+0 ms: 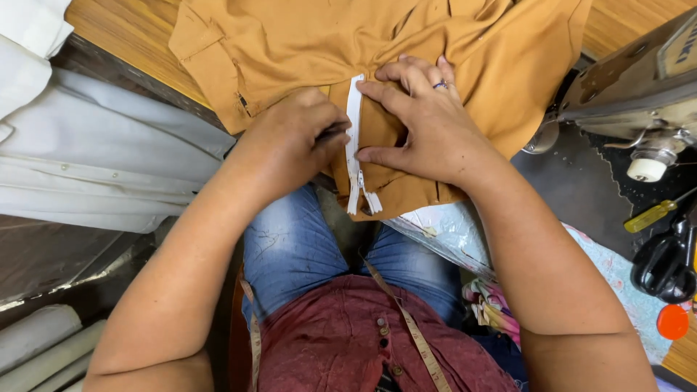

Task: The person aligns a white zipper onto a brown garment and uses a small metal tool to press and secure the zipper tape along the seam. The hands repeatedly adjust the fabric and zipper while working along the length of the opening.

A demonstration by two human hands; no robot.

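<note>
View from above onto a sewing bench [131, 29] of pale wood. We see a mustard-brown garment [290, 43] spread across the bench, its lower edge hanging toward the person's lap. A white zipper [353, 145] runs down the middle of the garment between the two hands, its lower end splitting into two short tails just above the blue jeans [290, 247].

The left hand [294, 141] lies on the cloth just left of the zipper, its fingers curled tight together and pinching the folded edge of the cloth beside the zipper tape. The right hand [428, 123] lies flat on the cloth to the right of the zipper, fingers spread, the forefinger tip touching the upper part of the tape and the thumb pressing near its middle; a ring [440, 85] shows on one finger.

A tape measure [414, 330] hangs over the dark red shirt [341, 341]. At left lies folded white cloth [94, 160]. At right we see part of a sewing machine [639, 87], a yellow-handled screwdriver [651, 216] and black scissors [664, 265].
</note>
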